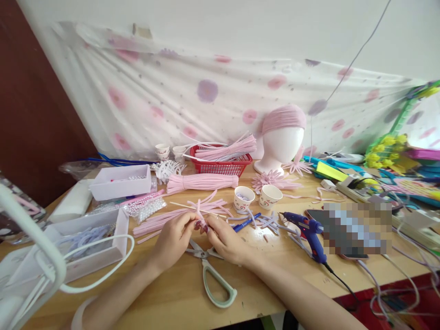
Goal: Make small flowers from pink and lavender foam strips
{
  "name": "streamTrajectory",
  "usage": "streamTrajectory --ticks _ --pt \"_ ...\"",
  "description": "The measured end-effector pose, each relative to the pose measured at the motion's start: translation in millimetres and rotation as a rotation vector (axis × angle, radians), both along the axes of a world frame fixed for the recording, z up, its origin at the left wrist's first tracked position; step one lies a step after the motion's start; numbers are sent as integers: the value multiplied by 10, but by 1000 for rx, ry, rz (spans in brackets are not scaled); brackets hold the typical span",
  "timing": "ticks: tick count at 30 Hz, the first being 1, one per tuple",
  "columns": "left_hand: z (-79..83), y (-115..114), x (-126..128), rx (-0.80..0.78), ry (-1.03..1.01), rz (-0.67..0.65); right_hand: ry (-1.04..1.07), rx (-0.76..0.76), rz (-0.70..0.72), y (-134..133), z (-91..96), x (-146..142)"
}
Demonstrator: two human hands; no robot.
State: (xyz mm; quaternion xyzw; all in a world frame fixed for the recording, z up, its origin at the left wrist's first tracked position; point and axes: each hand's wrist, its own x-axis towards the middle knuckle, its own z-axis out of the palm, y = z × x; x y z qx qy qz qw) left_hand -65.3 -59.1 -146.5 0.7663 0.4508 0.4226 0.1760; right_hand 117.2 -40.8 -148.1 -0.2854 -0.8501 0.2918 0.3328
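Note:
My left hand (174, 237) and my right hand (225, 240) meet above the wooden table (172, 293), fingertips pinched together on a short pink pipe cleaner piece (199, 211) that sticks up between them. A thin wooden stick (185, 207) lies just behind the fingers. Loose pink pipe cleaners (161, 221) are spread under and behind my left hand. Scissors with pale green handles (215, 275) lie on the table directly below both hands.
A blue glue gun (311, 231) lies to the right, its cord trailing off the edge. Two paper cups (256, 198), a red basket (222, 164) of pink stems, a foam head (283, 142), white trays (120, 181) of beads and a power strip (357, 188) surround the spot.

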Motion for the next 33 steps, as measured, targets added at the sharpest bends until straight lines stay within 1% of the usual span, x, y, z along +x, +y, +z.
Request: streamTrajectory --ticks 3,6,9,12,16,19,23,26,29,33 --pt "-9 -2 9 -60 -25 -16 -29 -14 -8 9 -14 -4" --pt "-10 -16 3 -78 3 -41 -66 -3 -23 14 -10 9" --pt "-8 -23 -18 -70 86 -64 -88 11 -22 9 2 27" --pt "-5 -15 -41 -35 171 -100 -103 -10 -23 -2 5 39" --pt "6 -9 -49 -12 191 -154 -129 -20 -27 -16 3 41" --pt "27 -17 -32 -79 149 -165 -132 -5 -16 -20 1 39" --pt "59 -21 9 -230 19 -186 -110 31 -3 -3 -31 38" --pt "64 -21 28 -300 -63 -213 -90 30 0 13 -63 35" --pt "46 -21 25 -287 -57 -180 -65 22 -3 13 -66 32" --pt "20 -21 2 -185 43 -147 -110 24 -25 -3 -53 36"
